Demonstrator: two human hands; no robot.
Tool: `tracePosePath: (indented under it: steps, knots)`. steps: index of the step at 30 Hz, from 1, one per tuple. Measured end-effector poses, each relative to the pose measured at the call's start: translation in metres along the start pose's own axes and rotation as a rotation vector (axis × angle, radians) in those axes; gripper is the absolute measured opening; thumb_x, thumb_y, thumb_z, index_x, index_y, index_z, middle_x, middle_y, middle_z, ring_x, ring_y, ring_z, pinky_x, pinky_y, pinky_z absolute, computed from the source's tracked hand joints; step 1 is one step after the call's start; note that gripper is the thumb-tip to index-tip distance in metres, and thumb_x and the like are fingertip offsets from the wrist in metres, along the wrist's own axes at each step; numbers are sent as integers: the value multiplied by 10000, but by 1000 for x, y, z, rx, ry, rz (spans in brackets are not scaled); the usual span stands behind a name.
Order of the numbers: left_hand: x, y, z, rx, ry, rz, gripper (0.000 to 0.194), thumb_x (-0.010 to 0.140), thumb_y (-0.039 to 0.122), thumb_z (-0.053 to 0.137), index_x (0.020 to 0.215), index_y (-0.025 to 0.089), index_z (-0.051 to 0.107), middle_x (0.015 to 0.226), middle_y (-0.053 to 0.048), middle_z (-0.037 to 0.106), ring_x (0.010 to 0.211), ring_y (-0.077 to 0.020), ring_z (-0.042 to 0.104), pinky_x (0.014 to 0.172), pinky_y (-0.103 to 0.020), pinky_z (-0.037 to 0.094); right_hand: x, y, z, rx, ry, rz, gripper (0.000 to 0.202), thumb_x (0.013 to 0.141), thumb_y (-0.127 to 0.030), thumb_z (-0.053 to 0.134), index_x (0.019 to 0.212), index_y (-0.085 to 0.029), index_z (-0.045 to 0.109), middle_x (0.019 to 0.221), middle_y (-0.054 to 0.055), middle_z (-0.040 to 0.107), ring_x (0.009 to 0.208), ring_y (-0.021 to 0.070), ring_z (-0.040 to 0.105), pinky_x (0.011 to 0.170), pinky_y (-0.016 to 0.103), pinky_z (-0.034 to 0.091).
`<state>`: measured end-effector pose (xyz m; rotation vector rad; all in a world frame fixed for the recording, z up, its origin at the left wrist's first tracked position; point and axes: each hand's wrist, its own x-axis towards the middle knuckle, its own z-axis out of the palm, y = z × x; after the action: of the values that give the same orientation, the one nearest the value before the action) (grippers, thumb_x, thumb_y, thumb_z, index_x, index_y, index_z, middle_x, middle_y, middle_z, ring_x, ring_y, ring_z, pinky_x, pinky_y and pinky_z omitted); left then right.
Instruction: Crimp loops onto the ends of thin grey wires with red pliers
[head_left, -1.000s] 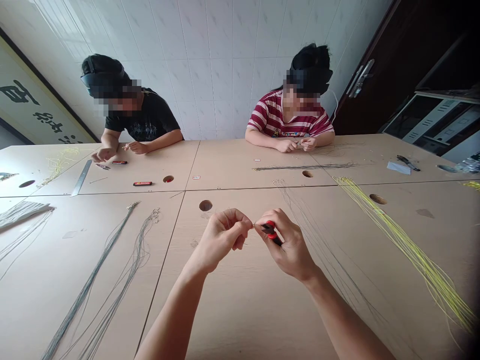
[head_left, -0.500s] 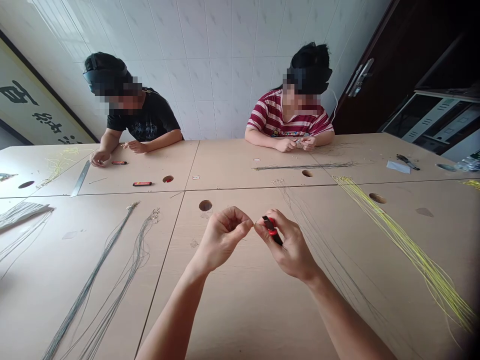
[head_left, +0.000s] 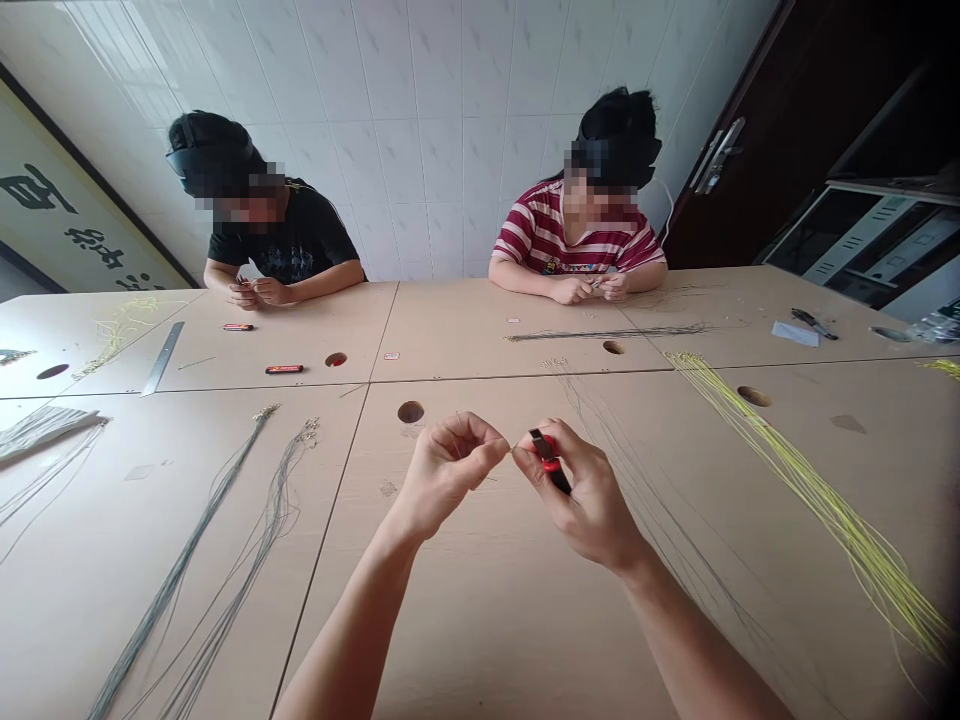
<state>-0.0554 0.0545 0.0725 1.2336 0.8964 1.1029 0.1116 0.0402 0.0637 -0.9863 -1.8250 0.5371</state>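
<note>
My left hand (head_left: pixel 452 475) is closed, thumb and forefinger pinching a thin cord whose fine line shows near the fingers. My right hand (head_left: pixel 585 495) is closed around a small black and red cutter (head_left: pixel 551 460), which points up and to the left. Its thumb and forefinger tips pinch a tiny piece right beside my left fingertips; the piece is too small to make out. Both hands are held over the middle of the table (head_left: pixel 465 630). Right of them lie thin dark cords (head_left: pixel 675 510).
Grey cord bundles (head_left: pixel 195 545) lie at left, a yellow bundle (head_left: pixel 817 500) at right. Across the table sit two people, a ruler (head_left: pixel 162 358) and a red-black knife (head_left: pixel 284 369) near one. Round holes (head_left: pixel 410 411) pierce the tabletop; black pliers (head_left: pixel 814 323) lie far right.
My fingertips have moved slightly apart, and the cutter has shifted a little right. Across the table at left, the person in black has brought both hands together, away from the ruler.
</note>
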Motion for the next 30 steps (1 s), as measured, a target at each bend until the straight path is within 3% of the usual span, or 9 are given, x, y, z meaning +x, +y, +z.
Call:
tracePosePath:
  steps: [4,11,30]
  knots:
    - [0,1,0,-46,10,-66,188,809,288,655,700,166,564,539,59,428,496,-60,325,495,-220,256,0,0,0,-22,17,-35,133,935,-163,504,823,-231,478,720,-12,486,666,138,460,593,273,392]
    - [-3,3,0,98,7,56,155,830,245,647,704,166,602,544,52,486,500,-65,397,499,-209,353,0,3,1,-25,16,-45,143,940,-166,507,817,-228,468,707,-17,463,653,136,438,603,273,388]
    - [-3,2,0,101,-22,71,182,851,251,643,706,154,590,519,62,469,484,-51,383,471,-180,336,0,0,-2,-5,-47,-8,210,931,-145,514,779,-230,398,696,-40,417,660,126,402,616,256,349]
